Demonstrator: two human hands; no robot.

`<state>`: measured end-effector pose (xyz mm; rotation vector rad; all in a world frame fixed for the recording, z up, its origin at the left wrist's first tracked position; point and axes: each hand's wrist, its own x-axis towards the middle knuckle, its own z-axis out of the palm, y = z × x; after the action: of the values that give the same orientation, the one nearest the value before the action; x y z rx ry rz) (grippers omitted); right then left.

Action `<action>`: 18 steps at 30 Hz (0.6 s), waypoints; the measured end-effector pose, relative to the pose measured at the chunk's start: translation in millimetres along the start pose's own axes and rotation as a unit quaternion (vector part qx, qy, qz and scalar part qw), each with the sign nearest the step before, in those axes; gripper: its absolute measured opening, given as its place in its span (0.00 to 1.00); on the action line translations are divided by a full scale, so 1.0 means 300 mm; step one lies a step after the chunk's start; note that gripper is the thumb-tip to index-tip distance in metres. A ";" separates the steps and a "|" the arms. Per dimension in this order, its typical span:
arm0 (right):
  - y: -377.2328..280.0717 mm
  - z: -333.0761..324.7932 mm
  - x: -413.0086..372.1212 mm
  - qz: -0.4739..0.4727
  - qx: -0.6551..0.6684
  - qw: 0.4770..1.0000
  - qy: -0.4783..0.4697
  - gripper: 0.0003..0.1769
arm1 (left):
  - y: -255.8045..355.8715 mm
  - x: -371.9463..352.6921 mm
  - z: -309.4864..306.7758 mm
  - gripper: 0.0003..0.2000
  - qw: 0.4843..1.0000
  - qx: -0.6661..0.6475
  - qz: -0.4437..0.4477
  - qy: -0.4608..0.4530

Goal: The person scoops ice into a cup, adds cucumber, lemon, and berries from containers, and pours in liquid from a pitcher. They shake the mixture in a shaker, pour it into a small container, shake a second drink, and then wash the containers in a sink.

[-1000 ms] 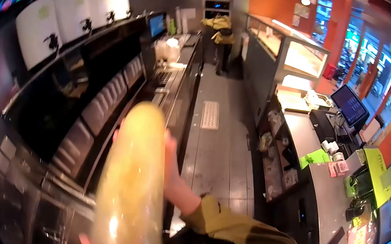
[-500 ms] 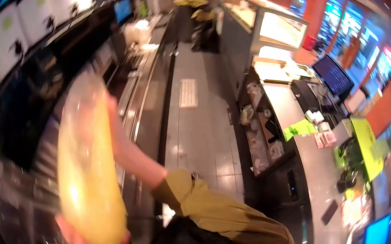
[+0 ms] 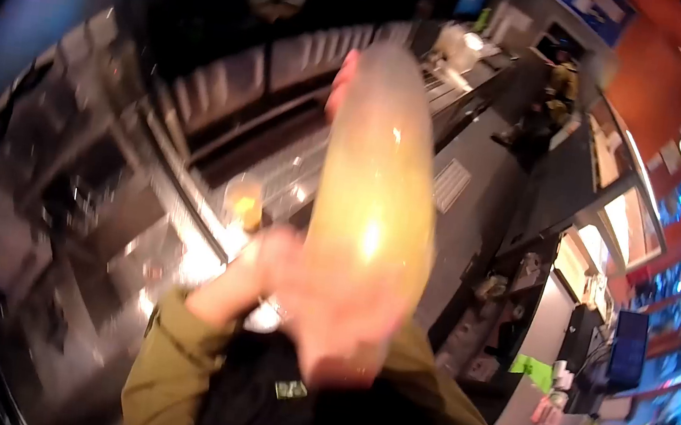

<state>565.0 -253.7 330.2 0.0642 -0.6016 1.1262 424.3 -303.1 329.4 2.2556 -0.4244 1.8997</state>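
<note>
A tall clear container of yellow liquid [image 3: 377,191] is held up close before me, blurred by motion. Its rounded far end points up and away. My left hand [image 3: 286,278] is closed around its lower near end, fingers pressed over the surface. My right hand [image 3: 342,85] is mostly hidden behind the container; only reddish fingertips show, curled around the upper left side. Beyond my left wrist, a small clear cup with something yellow in it [image 3: 245,205] stands on the metal counter [image 3: 193,237].
A long work counter with a lit spot [image 3: 474,40] runs away ahead. Right of it is a floor aisle with a pale mat [image 3: 451,184]. A person in a brownish-yellow top [image 3: 563,78] is at the far end. On the right side counter stands a monitor [image 3: 628,350].
My view has swung left, and the container now appears nearer the middle and more upright. My left forearm and the small cup have come into view. Both hands keep their hold.
</note>
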 end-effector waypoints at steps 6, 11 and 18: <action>0.056 -0.009 -0.022 0.061 0.010 0.998 -0.009 0.35 | 0.121 0.108 0.122 0.15 0.876 0.280 -0.340 -0.196; 0.080 -0.080 0.030 0.104 0.002 0.994 0.030 0.35 | 0.024 -0.020 0.104 0.07 0.996 0.076 0.038 0.038; 0.119 -0.164 0.049 0.149 0.014 0.986 0.070 0.34 | -0.125 -0.031 0.073 0.08 0.988 0.027 0.135 0.076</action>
<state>559.3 -208.9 287.1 -0.0840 -0.4785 1.4167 455.2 -273.2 318.6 2.1582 -0.6939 2.2189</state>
